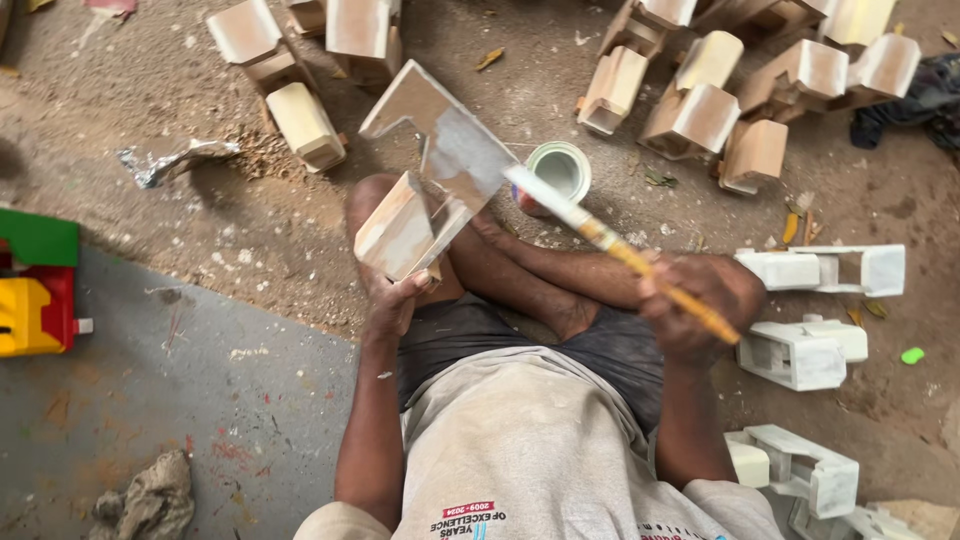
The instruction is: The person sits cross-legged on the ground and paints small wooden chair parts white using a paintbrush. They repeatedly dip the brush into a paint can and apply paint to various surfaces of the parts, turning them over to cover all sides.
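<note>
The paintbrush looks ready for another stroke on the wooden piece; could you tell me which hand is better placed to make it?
Right, probably: the right hand grips the paintbrush, its bristles at the wooden piece, while the left hand supports it from below.

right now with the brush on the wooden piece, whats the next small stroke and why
Probably draw the brush down the face of the wooden piece: its bristles rest on the half-coated face, the left hand steadies the lower end, the right hand grips the yellow handle, and bare wood shows near the bottom.
</note>
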A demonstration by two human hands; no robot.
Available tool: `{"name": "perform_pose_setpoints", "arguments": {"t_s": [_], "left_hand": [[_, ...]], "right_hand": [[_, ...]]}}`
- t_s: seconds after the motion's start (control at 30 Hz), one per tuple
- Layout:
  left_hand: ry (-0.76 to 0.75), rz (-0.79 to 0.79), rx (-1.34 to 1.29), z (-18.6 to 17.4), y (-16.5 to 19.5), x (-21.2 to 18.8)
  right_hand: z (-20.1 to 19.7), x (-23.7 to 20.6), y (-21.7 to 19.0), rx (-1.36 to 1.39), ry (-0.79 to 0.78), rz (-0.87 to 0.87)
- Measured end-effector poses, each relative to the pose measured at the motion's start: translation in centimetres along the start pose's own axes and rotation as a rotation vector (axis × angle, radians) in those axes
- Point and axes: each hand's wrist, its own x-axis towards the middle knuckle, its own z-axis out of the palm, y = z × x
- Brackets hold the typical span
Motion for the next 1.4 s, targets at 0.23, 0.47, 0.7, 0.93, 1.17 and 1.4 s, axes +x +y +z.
{"name": "perform_pose_setpoints", "arguments": {"t_s": [0.23,0.47,0.7,0.93,1.17,1.4], "left_hand": [[0.025,-0.032,-0.005,0.0,3.2,-0.1],[-0.004,-0.041,-0.036,-1.0,4.7,0.1],[-0.002,-0.056,-0.023,-1.8,6.0,-0.3],[0.040,-0.070,0.014,-2.5,7.1,-0.5],[0.031,-0.078,0.020,-2.9,7.6,-0.2],[0.031,-0.061,0.029,-2.5,8.5,-0.7]], "right_hand": [[7.1,2.4,-4.2,0.071,-0.142,-0.252],[9.3,3.9,-6.0,0.077,-0.235,-0.280],[9.4,4.5,-7.9,0.008,-0.256,-0.313],[10.4,4.7,-8.1,-0.018,-0.344,-0.358],[9.9,4.5,-8.8,0.050,-0.289,-0.317],[10.0,4.8,-8.7,0.023,-0.367,-0.313]]}}
